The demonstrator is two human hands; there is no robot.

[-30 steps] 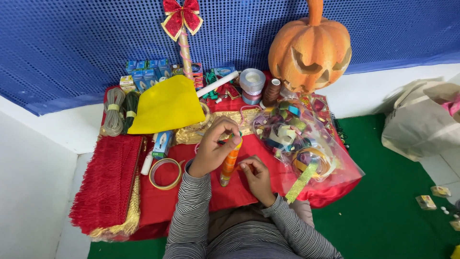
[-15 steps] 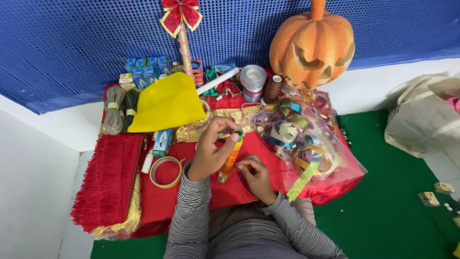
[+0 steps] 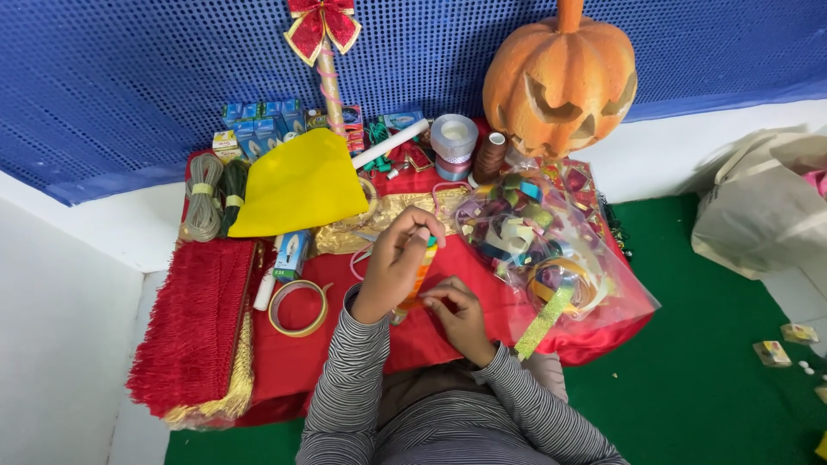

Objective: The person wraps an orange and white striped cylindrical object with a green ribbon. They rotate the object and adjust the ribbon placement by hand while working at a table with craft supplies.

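Blue dotted fabric hung behind a red cloth [image 3: 448, 331] crowded with craft supplies, and above it the left hand [image 3: 392, 271] pinched the top of an orange strip [image 3: 419, 277] while the right hand [image 3: 457, 312] gripped its lower end. Stretched between two fingertip grips, the thin strip looked liable to tear or slip free, and a dropped end could snag the clear bag of ribbon scraps [image 3: 538, 250] just beside it.

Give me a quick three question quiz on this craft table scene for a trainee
1. True or false: both hands grip the orange strip.
2. What lies nearest the left hand? A) tape ring B) carved pumpkin C) red bow
3. Fill in: the yellow sheet lies beside two ____ of cord.

Key: 1 true, the right hand pinches its lower end; 2 A; 3 bundles.
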